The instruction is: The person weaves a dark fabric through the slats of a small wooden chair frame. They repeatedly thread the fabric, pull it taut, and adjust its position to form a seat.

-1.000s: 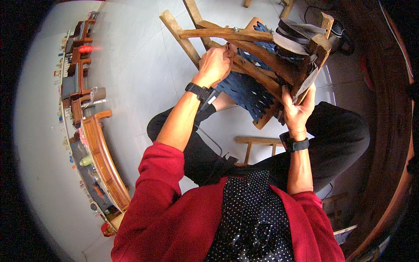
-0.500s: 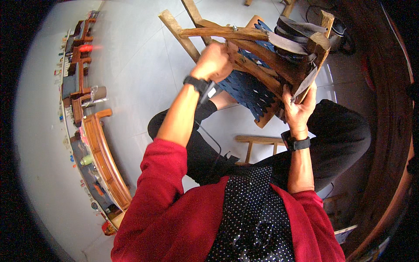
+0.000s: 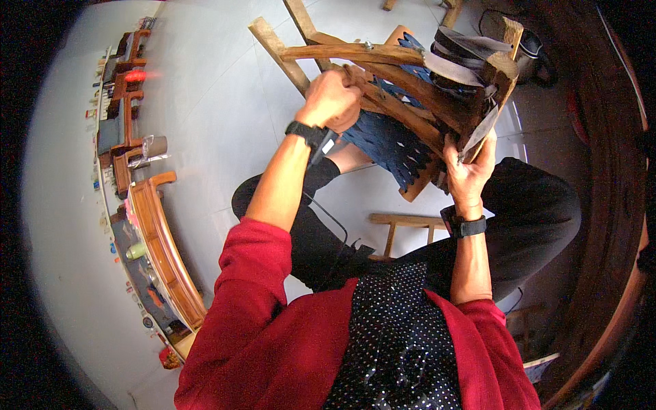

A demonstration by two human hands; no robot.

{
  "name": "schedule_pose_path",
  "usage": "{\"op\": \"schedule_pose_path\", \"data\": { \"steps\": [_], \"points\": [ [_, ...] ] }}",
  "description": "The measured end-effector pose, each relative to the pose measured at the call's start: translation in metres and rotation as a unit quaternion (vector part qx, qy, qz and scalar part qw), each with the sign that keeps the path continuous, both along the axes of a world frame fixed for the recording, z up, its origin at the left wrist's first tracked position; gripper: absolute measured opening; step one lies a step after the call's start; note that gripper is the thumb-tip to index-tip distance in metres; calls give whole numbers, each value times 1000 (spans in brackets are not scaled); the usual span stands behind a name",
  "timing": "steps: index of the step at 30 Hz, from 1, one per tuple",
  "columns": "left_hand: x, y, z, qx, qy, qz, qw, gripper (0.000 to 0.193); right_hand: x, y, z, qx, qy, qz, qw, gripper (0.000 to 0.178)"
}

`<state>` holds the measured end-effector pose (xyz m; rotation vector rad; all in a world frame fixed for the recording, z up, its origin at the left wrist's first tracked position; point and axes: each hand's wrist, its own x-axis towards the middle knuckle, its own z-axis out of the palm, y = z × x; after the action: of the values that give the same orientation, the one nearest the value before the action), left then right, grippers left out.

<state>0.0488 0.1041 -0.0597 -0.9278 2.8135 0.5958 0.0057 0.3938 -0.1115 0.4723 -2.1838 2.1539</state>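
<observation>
A wooden folding stool [image 3: 348,52] with a seat woven of dark blue straps [image 3: 389,147] is tipped over in front of me, its crossed legs joined by a metal bolt. My left hand [image 3: 333,99] is closed at the left end of a seat rail; its fingertips are partly hidden. At the right, my right hand [image 3: 470,167] grips the lower frame, thumb up, beside a hanging tail of grey strap [image 3: 478,133]. More of that strap lies in a looped bundle [image 3: 454,61] over the stool's right end.
Under the work, between my legs, stands a low wooden piece [image 3: 406,220] with a crossbar. A thin black cable [image 3: 328,215] runs by my left knee. Carved wooden seating [image 3: 164,239] lines the left wall, with a bin [image 3: 156,145] near it. Dark wooden furniture [image 3: 608,205] curves along the right.
My left hand has shifted very slightly down and left at the rail. The stool and my right hand have stayed almost in place.
</observation>
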Motion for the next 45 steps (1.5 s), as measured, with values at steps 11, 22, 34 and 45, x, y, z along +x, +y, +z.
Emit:
{"op": "schedule_pose_path", "data": {
  "steps": [11, 22, 34, 45],
  "points": [
    [-13, -39, -11, -78, 24, -12, 997, 28, 1, -1, 4, 23, 36, 15, 999, 68],
    [-3, -29, -25, -130, -29, -79, 988, 30, 1, -1, 1, -14, 4, 21, 1000, 69],
    [5, 45, -1, -56, -6, -98, 994, 23, 0, -2, 2, 6, 15, 10, 1000, 67],
    [-1, 29, -19, -58, -22, -26, 998, 18, -4, -3, 0, -26, 11, 6, 1000, 66]
  ]
}}
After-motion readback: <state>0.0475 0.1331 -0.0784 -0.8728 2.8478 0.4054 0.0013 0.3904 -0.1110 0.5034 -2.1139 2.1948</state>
